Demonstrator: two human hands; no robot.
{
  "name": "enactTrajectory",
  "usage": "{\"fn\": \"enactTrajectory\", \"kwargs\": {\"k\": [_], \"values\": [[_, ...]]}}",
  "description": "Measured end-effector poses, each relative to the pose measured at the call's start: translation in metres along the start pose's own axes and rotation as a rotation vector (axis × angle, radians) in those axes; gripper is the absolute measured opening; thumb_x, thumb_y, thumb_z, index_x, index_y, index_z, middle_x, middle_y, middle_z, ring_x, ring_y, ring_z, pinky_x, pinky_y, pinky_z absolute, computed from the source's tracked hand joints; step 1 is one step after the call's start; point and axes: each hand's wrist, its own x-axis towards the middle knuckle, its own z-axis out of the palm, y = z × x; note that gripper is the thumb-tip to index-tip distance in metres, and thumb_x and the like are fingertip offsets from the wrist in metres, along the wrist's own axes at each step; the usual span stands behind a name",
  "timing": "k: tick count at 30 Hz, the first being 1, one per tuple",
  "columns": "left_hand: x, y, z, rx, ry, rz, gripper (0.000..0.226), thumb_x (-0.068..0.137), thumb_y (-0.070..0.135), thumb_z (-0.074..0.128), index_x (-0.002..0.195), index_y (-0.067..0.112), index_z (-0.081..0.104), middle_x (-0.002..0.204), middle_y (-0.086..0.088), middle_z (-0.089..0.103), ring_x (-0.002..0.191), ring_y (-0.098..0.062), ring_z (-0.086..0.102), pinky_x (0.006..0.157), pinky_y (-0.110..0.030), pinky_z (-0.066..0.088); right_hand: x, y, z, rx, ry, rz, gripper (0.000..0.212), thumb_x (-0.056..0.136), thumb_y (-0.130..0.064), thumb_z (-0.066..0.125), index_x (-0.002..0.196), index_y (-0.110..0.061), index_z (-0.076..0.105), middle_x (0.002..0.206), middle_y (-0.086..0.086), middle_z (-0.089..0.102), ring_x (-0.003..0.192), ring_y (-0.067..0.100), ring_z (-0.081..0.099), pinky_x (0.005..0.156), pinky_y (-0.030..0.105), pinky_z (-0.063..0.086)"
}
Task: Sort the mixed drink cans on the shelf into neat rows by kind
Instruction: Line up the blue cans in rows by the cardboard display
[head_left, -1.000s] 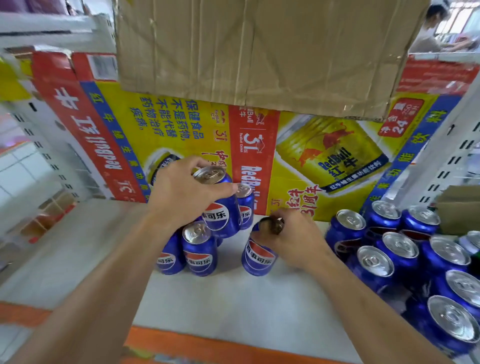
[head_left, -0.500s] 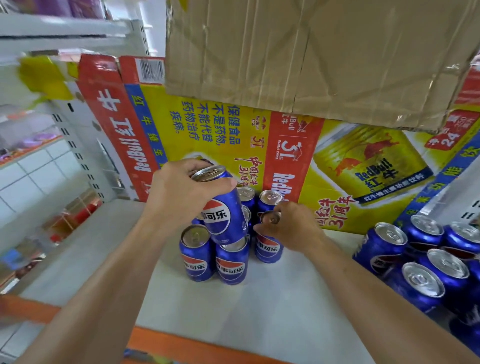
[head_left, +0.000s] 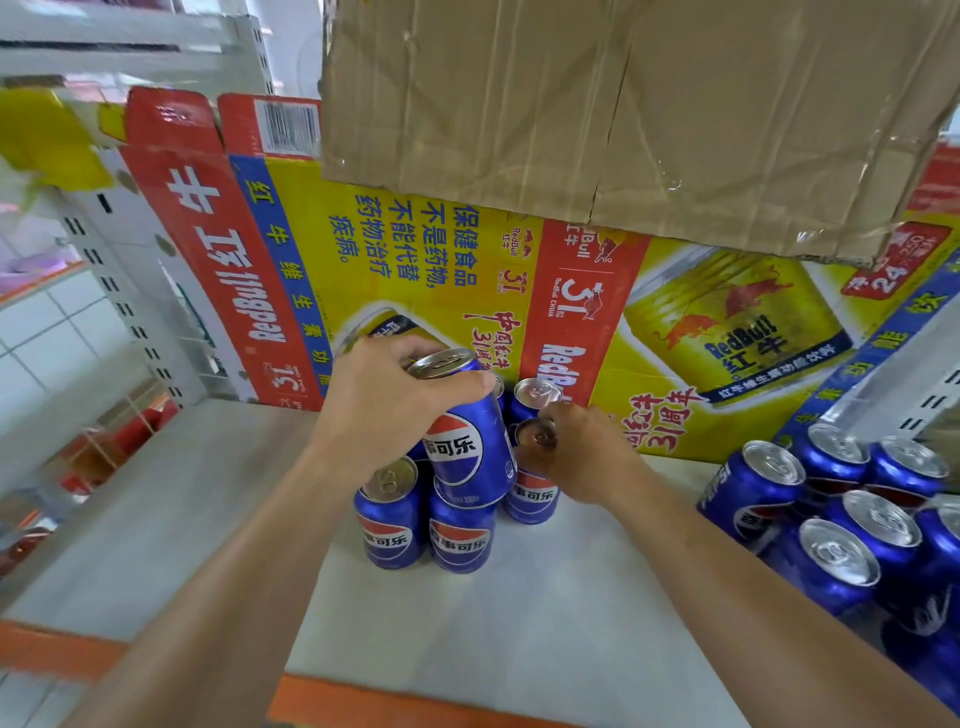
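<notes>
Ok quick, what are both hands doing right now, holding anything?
Left hand: grips a raised Pepsi can near its top.
Right hand: fingers curled round the top of a standing Pepsi can on the shelf.

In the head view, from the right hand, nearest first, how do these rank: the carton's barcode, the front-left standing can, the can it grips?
1. Gripped can, under the right hand.
2. Front-left can, left of the group.
3. Barcode, high on the carton, back left.
</notes>
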Motion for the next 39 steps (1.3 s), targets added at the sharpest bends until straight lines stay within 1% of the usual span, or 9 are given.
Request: {"fn": "enactTrajectory", "kwargs": {"k": [5, 11, 16, 19, 21, 25, 31, 36, 39], "values": [[0.0, 0.0, 0.0, -0.001, -0.024, 0.012, 0.018, 0.067, 0.044, 0.08, 0.075, 0.035, 0.067, 0.066, 0.021, 0.068, 0.065, 0.007, 0.064, 0.045, -0.007, 0.042, -0.001, -0.001, 0.003, 0.026, 0.005, -0.013, 0.047, 0.088, -0.044, 0.063, 0.127, -0.021, 0.05, 0.115, 0.0, 0.063, 0.092, 0.019, 0.061, 0.076, 0.028, 0.053], [0.0, -0.001, 0.0, 0.003, -0.041, 0.028, 0.018, 0.068, 0.043, 0.08, 0.077, 0.033, 0.069, 0.066, 0.022, 0.068, 0.065, 0.007, 0.063, 0.046, -0.008, 0.043, -0.003, 0.003, 0.002, 0.133, -0.007, 0.026, 0.058, 0.084, -0.046, 0.068, 0.134, -0.025, 0.046, 0.12, 0.001, 0.063, 0.1, 0.023, 0.062, 0.083, 0.033, 0.055], [0.002, 0.001, 0.007, 0.029, -0.095, 0.05, 0.029, 0.068, 0.048, 0.079, 0.091, 0.03, 0.074, 0.08, 0.014, 0.072, 0.076, -0.003, 0.068, 0.064, -0.022, 0.057, -0.014, 0.008, -0.02, 0.36, 0.1, -0.059, 0.036, 0.087, -0.031, 0.07, 0.121, -0.024, 0.059, 0.113, -0.006, 0.066, 0.1, 0.018, 0.062, 0.079, 0.028, 0.052], [0.003, 0.005, 0.015, 0.082, -0.125, 0.095, 0.035, 0.064, 0.057, 0.078, 0.089, 0.033, 0.073, 0.082, 0.015, 0.072, 0.079, -0.002, 0.067, 0.074, -0.032, 0.058, -0.03, 0.005, -0.044, 0.706, -0.168, -0.18, 0.045, 0.079, -0.012, 0.074, 0.121, -0.019, 0.061, 0.106, -0.004, 0.069, 0.098, 0.017, 0.066, 0.081, 0.029, 0.056], [0.002, 0.009, 0.022, 0.108, -0.124, 0.111, 0.041, 0.062, 0.062, 0.076, 0.09, 0.033, 0.072, 0.082, 0.016, 0.071, 0.078, 0.001, 0.065, 0.071, -0.027, 0.056, -0.042, 0.001, -0.052, 0.667, -0.276, -0.258, 0.058, 0.071, -0.018, 0.083, 0.123, -0.026, 0.057, 0.105, -0.01, 0.069, 0.094, 0.007, 0.066, 0.075, 0.021, 0.054], [-0.004, 0.019, 0.038, 0.203, -0.148, 0.121, 0.045, 0.061, 0.067, 0.074, 0.088, 0.032, 0.064, 0.077, 0.016, 0.066, 0.071, 0.001, 0.062, 0.06, -0.019, 0.048, -0.054, -0.002, -0.046, 0.649, -0.091, -0.247, 0.059, 0.062, -0.029, 0.09, 0.109, -0.042, 0.056, 0.1, -0.026, 0.068, 0.092, -0.003, 0.064, 0.071, 0.015, 0.05], [-0.005, 0.012, 0.044, 0.248, -0.357, 0.193, 0.033, 0.076, 0.061, 0.065, 0.086, 0.03, 0.066, 0.079, 0.011, 0.065, 0.074, -0.004, 0.06, 0.064, -0.019, 0.046, -0.065, 0.017, -0.034, 0.617, -0.035, -0.201, 0.054, 0.06, -0.022, 0.09, 0.1, -0.034, 0.056, 0.092, -0.026, 0.065, 0.085, -0.003, 0.064, 0.067, 0.01, 0.048], [0.007, -0.018, 0.028, 0.694, -0.434, 0.188, 0.034, 0.082, 0.051, 0.065, 0.103, 0.024, 0.066, 0.094, 0.008, 0.062, 0.09, -0.013, 0.059, 0.081, -0.037, 0.052, -0.067, 0.038, -0.003, 0.526, -0.155, -0.133, 0.06, 0.057, -0.025, 0.088, 0.11, -0.032, 0.061, 0.103, -0.016, 0.068, 0.095, 0.003, 0.065, 0.085, 0.032, 0.056], [0.002, -0.026, 0.027, 0.806, -0.555, 0.164, 0.045, 0.08, 0.052, 0.067, 0.114, 0.025, 0.063, 0.104, 0.007, 0.058, 0.098, -0.013, 0.052, 0.077, -0.03, 0.046, -0.067, 0.042, 0.018, 0.546, -0.132, -0.138, 0.063, 0.059, -0.025, 0.088, 0.114, -0.032, 0.06, 0.11, -0.014, 0.067, 0.102, 0.005, 0.063, 0.089, 0.033, 0.054]]}}
